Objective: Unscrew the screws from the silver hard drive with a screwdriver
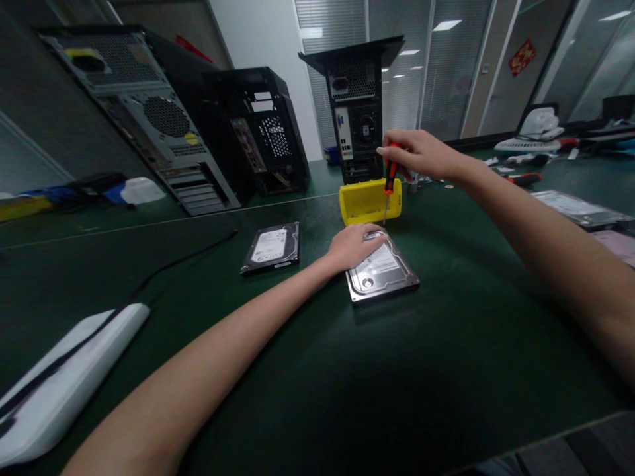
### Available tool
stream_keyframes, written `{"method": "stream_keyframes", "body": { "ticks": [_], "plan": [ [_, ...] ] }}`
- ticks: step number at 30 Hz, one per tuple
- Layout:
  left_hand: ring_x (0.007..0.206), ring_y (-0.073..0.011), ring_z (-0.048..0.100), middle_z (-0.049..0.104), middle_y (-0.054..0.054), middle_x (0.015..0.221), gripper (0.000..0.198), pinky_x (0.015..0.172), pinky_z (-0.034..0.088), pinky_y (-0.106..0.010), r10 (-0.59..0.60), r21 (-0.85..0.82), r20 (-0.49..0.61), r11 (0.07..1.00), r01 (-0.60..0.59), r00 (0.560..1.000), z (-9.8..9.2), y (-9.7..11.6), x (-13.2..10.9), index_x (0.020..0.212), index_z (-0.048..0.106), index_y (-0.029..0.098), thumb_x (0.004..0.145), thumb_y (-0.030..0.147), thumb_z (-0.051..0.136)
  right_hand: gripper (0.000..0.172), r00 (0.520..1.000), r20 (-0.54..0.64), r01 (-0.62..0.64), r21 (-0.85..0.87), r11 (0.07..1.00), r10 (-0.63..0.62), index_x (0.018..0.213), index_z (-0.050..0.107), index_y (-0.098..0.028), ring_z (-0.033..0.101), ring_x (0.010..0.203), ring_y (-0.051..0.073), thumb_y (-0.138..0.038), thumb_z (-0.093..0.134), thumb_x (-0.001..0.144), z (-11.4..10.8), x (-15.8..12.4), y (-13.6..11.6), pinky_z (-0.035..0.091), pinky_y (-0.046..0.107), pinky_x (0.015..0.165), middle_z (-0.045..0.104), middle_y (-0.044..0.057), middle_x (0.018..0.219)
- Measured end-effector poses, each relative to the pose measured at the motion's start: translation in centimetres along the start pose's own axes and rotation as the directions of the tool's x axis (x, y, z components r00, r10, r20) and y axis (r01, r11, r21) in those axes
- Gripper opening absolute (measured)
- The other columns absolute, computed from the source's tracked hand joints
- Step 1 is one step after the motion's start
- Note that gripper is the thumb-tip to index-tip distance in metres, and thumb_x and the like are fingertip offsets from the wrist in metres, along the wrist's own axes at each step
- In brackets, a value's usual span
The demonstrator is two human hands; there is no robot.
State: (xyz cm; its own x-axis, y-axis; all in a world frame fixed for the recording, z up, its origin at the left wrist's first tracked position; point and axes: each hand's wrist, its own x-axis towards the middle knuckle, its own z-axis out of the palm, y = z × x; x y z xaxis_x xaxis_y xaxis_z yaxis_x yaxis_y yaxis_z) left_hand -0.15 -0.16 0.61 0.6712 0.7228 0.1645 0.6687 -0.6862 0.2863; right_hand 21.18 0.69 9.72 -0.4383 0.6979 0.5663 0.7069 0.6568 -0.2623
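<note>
A dark green tabletop (446, 344) fills the foreground, with three open computer cases (163, 125) standing along its far edge against a grey wall (34, 145). Behind them run glass partitions with closed blinds (421, 79), which reflect rectangular ceiling lights (446, 25); a red paper ornament (522, 57) hangs on one panel.

A hard drive (381, 270) lay on the counter (446, 370), with a second hard drive (272, 247) to its left and a tray (370, 200) just behind it. Three computer cases (149, 112) stood along the counter's far side, behind the drives.
</note>
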Motion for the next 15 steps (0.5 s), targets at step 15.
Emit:
{"method": "stream_keyframes", "body": {
  "ticks": [15],
  "plan": [
    [0.112,-0.0243,0.056,0.060,-0.007,0.126,0.054,0.088,0.046,-0.035,-0.011,0.011,0.002,1.000,0.011,1.000,-0.10,0.22,-0.07,0.125,0.058,0.019,0.090,0.054,0.034,0.042,0.997,-0.068,0.022,-0.147,0.989,-0.032,0.102,0.055,-0.018,0.054,0.072,0.019,-0.049,0.027,0.096,0.49,0.29,0.82,0.042,0.034,0.071,0.058,0.005,0.078]
  ]
}}
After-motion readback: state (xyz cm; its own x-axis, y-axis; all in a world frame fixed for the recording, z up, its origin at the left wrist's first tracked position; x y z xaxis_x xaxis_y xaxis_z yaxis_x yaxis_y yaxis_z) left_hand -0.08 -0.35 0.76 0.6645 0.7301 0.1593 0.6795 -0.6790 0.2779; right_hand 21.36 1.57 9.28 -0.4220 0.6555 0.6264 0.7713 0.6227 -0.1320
